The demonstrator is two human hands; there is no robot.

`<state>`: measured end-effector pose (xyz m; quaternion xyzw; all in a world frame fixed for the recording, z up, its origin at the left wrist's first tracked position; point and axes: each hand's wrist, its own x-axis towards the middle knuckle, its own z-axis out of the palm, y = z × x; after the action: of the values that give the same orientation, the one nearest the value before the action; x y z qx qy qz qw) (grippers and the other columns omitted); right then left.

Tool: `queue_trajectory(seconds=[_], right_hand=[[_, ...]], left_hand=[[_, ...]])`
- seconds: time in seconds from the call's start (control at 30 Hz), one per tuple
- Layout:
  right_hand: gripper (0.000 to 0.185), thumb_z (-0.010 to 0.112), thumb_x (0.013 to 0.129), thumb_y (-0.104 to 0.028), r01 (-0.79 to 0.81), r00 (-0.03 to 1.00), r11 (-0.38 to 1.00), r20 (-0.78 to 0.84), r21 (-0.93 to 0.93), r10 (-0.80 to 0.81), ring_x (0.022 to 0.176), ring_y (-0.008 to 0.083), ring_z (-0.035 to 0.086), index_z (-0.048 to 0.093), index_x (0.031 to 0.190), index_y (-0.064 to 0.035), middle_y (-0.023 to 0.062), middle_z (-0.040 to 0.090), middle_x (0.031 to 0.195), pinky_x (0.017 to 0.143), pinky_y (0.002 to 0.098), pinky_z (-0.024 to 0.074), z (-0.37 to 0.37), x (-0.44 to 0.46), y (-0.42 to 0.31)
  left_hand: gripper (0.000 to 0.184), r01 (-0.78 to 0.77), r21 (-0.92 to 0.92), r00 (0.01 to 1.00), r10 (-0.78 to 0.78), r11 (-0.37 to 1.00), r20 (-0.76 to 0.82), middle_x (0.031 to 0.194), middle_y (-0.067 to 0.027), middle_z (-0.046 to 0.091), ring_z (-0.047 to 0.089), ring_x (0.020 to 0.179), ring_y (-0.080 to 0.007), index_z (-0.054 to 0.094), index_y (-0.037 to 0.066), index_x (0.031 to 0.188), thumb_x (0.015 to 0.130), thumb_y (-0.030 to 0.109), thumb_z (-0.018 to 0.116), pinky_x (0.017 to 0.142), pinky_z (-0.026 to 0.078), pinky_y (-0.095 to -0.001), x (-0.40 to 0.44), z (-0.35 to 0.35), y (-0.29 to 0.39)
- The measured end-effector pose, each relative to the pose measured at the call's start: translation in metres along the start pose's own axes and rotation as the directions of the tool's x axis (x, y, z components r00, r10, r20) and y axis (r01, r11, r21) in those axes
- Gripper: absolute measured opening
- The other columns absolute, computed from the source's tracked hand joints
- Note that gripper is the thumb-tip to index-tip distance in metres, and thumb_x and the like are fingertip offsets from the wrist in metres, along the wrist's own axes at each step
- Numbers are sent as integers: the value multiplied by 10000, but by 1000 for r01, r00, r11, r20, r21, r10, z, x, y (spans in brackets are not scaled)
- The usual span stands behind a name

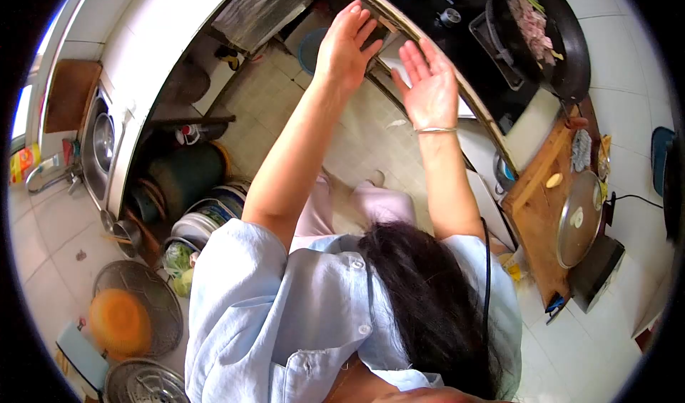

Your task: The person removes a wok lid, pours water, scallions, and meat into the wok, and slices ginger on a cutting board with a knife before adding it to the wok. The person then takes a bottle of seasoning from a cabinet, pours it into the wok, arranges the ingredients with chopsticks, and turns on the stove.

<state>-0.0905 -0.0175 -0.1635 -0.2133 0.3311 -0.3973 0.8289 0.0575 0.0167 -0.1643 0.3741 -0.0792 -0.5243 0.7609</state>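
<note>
My left hand (345,49) is raised at the top middle, palm up, with its fingers spread and nothing in it. Beside it, my right hand (431,87) is also open and empty, palm up, near the counter's edge. A thin bracelet (436,129) circles the right wrist. The hands are apart. To their right is a black gas stove (457,42) with two knobs. On it stands a dark wok (573,46) holding pieces of pale pink meat (530,28) and some green strips.
A wooden board (531,210) and a glass lid (579,219) lie at the right. Far left are a sink (94,142) and faucet (44,171). Below the left counter are stacked dishes (196,226) and a dark green container (182,174). An orange bowl (120,323) is lower left.
</note>
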Motion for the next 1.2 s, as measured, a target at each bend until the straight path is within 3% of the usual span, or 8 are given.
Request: queue_trajectory(seconds=[0.23, 0.5, 0.63, 0.67, 0.87, 1.1, 1.17, 1.2], right_hand=[[451, 524, 873, -350, -54, 990, 998, -126, 29, 57, 1224, 172, 422, 490, 1277, -154, 67, 477, 1320, 1031, 416, 240, -57, 71, 95], [472, 542, 850, -349, 124, 976, 992, -182, 21, -118, 1260, 159, 399, 473, 1286, -186, 52, 446, 1360, 1058, 447, 173, -165, 171, 151], [449, 550, 840, -342, 203, 961, 979, -195, 28, -194, 1235, 144, 417, 489, 1262, -203, 34, 458, 1350, 1050, 442, 164, -224, 221, 168], [451, 553, 838, -339, 220, 956, 975, -206, 36, -208, 1231, 145, 420, 488, 1264, -203, 34, 461, 1345, 1049, 442, 164, -235, 232, 169], [518, 598, 809, -347, 365, 923, 931, -133, 15, -360, 1232, 151, 402, 479, 1279, -164, 34, 490, 1303, 1057, 450, 133, -266, 273, 164], [403, 589, 813, -294, 436, 875, 896, -193, -82, -443, 1260, 196, 394, 541, 1177, -129, 35, 490, 1306, 1069, 415, 183, -273, 298, 128], [197, 568, 835, -254, 532, 813, 844, -238, -68, -531, 1008, 151, 519, 566, 982, -123, 9, 606, 1026, 906, 347, 337, -283, 314, 104], [129, 564, 837, -231, 578, 761, 806, -274, -124, -588, 885, 134, 535, 547, 908, -125, -10, 605, 894, 833, 337, 360, -285, 318, 89]], left_hand=[[591, 10, 29, 999, -9, 1000, -46, 1424, -136, 338, 311, 1324, -271, 334, 99, 1397, 908, 363, 533, 1055, 290, -495, 45, -85, -52], [526, 70, -19, 998, -70, 997, 0, 1429, -98, 332, 323, 1317, -248, 352, 133, 1387, 915, 286, 525, 1031, 276, -480, 109, -155, -161], [495, 103, -36, 994, -101, 994, 39, 1392, -71, 381, 384, 1257, -215, 398, 141, 1349, 906, 307, 543, 988, 312, -458, 143, -183, -224], [581, 104, -5, 992, -103, 995, 78, 1456, -107, 308, 300, 1335, -253, 343, 124, 1395, 909, 386, 523, 1032, 299, -460, 147, -187, -237], [495, 106, -59, 979, -94, 993, 184, 1406, -88, 365, 367, 1267, -228, 415, 151, 1331, 905, 361, 551, 994, 327, -446, 178, -194, -285], [513, 107, -18, 975, -101, 994, 197, 1402, -90, 370, 369, 1266, -230, 413, 142, 1318, 889, 377, 569, 965, 346, -439, 182, -189, -286], [536, 95, -17, 974, -89, 995, 209, 1412, -97, 356, 362, 1276, -236, 404, 133, 1325, 881, 378, 578, 967, 343, -442, 182, -190, -289], [535, 94, -19, 973, -88, 995, 212, 1415, -99, 351, 365, 1273, -237, 405, 129, 1323, 881, 376, 579, 972, 340, -445, 183, -191, -291]])
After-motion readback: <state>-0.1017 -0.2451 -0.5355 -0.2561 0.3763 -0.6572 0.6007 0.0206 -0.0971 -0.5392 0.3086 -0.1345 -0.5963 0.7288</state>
